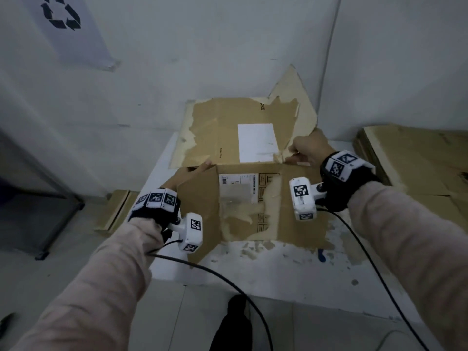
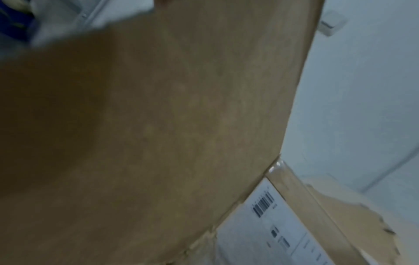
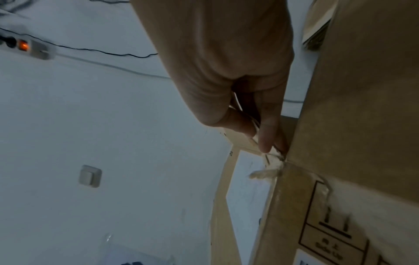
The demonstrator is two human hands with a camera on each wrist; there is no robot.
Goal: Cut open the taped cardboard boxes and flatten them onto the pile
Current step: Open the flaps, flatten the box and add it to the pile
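Observation:
A brown cardboard box (image 1: 243, 198) lies opened out on the white table (image 1: 278, 269). Its far panel, with a white label (image 1: 257, 141), leans up toward the wall. My left hand (image 1: 193, 171) reaches behind the raised left flap (image 2: 158, 125), and its fingertips curl over the flap's top edge. My right hand (image 1: 301, 150) grips the box at its far right fold. In the right wrist view, the thumb and a finger of the right hand (image 3: 258, 139) pinch a cardboard edge next to torn tape (image 3: 265, 174). A barcode label (image 2: 267, 233) shows on the box's middle panel.
A pile of flattened cardboard (image 1: 417, 168) sits at the right against the wall. More folded cardboard (image 1: 114, 211) lies low on the left beside a dark metal frame (image 1: 50, 211). Cables trail from both wrists. A small blue object (image 1: 321, 254) lies on the table.

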